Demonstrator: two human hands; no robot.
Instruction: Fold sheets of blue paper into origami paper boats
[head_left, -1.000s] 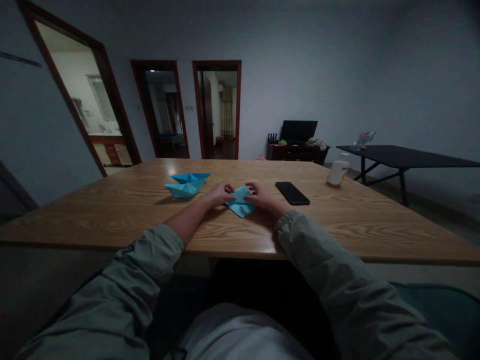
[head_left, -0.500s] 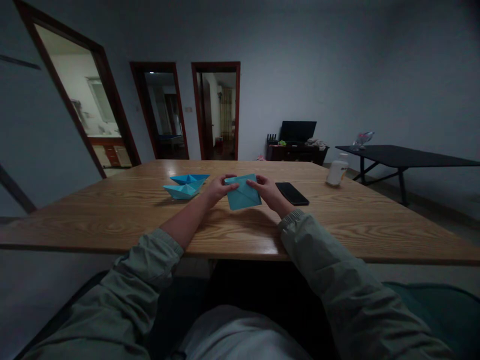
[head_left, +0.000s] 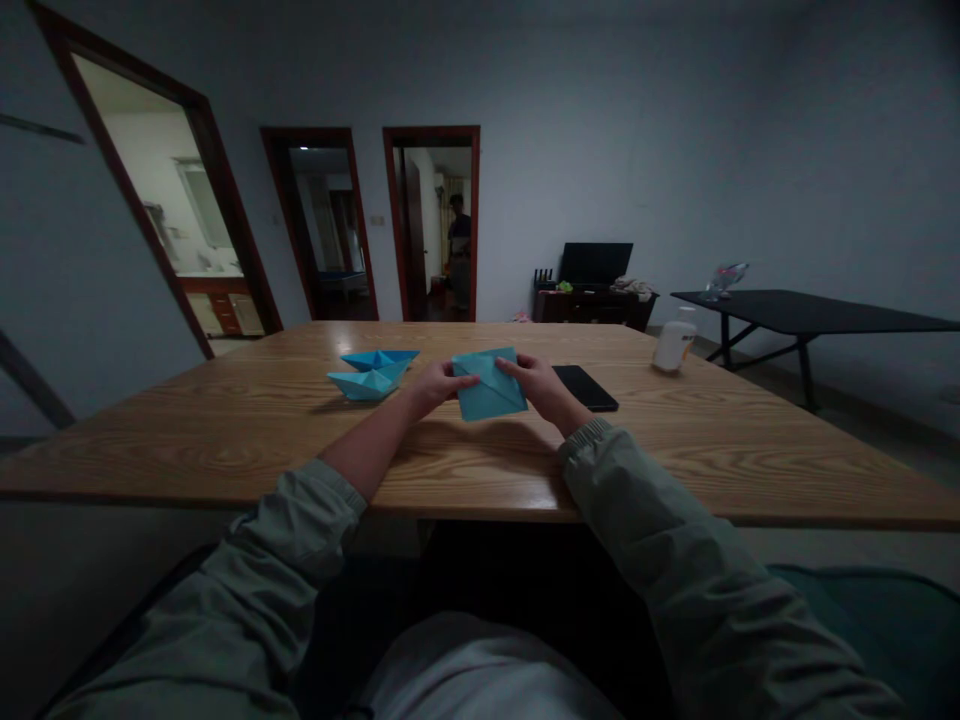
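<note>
Between both hands I hold a folded piece of light blue paper (head_left: 491,395), roughly square, with a slanting crease or flap edge across its front. My left hand (head_left: 437,386) pinches its left edge, thumb in front. On the upper right, my right hand (head_left: 541,380) grips it the same way, thumb on the face and fingers behind, largely hidden. The paper is raised a little above the wooden table (head_left: 262,450). Left of my left hand stand two folded paper boats, a light blue one (head_left: 367,384) in front of a darker blue one (head_left: 379,357).
A black phone (head_left: 589,388) lies just right of my right hand, partly covered by it. Farther right stands a white bottle (head_left: 675,342). Beyond are a black table (head_left: 817,310) and a cabinet with a dark screen (head_left: 596,263). A person (head_left: 460,250) stands in the middle doorway.
The paper and both hands have shifted very slightly right, and my right hand now covers more of the phone. A person has appeared in the doorway. The boats have stayed put.
</note>
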